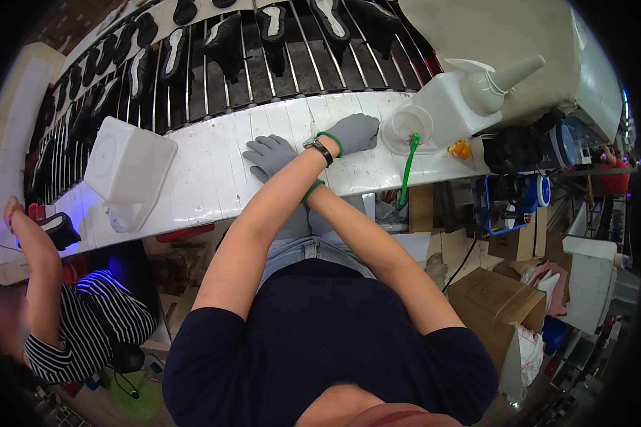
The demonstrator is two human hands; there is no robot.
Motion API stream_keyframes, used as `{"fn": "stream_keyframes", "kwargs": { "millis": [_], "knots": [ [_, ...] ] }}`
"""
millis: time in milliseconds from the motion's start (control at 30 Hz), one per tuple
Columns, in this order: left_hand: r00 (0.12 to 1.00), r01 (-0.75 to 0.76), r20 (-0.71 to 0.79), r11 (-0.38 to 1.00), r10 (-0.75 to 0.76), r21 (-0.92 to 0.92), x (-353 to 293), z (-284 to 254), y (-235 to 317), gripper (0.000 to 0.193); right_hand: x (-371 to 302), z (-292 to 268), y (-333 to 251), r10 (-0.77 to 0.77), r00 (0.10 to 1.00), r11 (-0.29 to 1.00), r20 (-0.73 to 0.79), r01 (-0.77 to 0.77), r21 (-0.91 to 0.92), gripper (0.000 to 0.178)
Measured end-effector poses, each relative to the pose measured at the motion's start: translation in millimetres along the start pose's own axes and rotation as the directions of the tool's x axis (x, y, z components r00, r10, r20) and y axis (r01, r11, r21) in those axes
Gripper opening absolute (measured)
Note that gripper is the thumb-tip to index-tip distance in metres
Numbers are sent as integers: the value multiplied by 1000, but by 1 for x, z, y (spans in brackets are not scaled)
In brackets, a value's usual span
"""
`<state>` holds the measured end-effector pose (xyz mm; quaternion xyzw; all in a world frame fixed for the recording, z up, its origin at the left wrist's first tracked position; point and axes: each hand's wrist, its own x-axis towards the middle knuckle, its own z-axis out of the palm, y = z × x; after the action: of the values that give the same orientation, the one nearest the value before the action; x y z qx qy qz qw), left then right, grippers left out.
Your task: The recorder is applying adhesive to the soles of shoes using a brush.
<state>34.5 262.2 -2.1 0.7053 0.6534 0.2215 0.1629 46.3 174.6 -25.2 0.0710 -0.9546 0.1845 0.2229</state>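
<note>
Worktop [214,171] under two grey gloves [272,148] (arms [263,220] crossed), left hand [356,133] fingers bunched near one cup [409,122], right hand [269,155] spread

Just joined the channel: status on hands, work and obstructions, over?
Gloved left hand curled on white bench, underside hidden; right hand spread, forearms crossed. Black shoes beyond bench, untouched. Plastic cup with green stick close by left hand.
</note>
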Motion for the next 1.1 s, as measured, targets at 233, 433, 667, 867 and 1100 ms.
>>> {"fn": "stream_keyframes", "kwargs": {
  "millis": [233, 433, 667, 867, 1100],
  "knots": [
    [992, 123, 63, 921, -107, -369, -11, -7, -4, 21, 0, 6, 5, 5, 1000, 1000, 7, -6, 23, 34],
    [973, 162, -41, 794, -229, -586, -30, -9, -9, 27, 1, 12, -5, 52, 997, 997, 53, -49, -55, 40],
    [573, -140, -430, 434, -698, -890, -34, -23, -39, 23, -5, 16, -8, 11, 1000, 999, 11, -11, -48, 45],
    [807, 109, -525, 941, -272, -319, -40, 1, -21, 24, 1, 16, -7, 6, 1000, 995, 19, -4, -98, 43],
    [957, -15, -261, 919, 127, 394, -29, 12, -5, 8, -1, 8, -9, 36, 998, 999, 57, -35, -24, 44]
  ]
}}
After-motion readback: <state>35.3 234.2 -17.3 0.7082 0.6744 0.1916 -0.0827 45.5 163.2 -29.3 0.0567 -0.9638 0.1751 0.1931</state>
